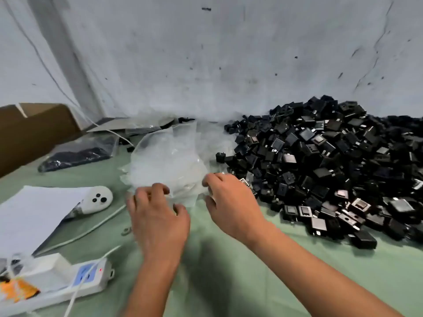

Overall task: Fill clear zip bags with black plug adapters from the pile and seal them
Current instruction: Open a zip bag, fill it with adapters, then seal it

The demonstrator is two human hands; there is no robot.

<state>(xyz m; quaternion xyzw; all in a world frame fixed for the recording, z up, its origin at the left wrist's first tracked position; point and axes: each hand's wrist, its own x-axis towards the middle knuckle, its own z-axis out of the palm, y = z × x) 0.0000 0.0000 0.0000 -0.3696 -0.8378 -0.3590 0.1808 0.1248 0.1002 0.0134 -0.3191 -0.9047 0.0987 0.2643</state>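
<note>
Nearest us, our left hand (158, 216) and right hand (229, 202) reach with curled fingers pinching the near edge of the heap of clear bags (167, 161), the adapter pile (332, 165) to its right beyond.

place: small packing workshop, rough back-room type
wall: bare grey wall (229, 53), scuffed, cracked, marked
table: green-covered table (229, 271) pushed against the wall
stock: big loose pile of black plug adapters (332, 161) heaped on the table, right side
packing stuff: heap of clear zip bags (169, 161) mid-table; one filled bag (80, 152) lying left
carton: open brown cardboard box (34, 131) at far left
other: white power strip (68, 282), paper sheets (34, 213)
</note>
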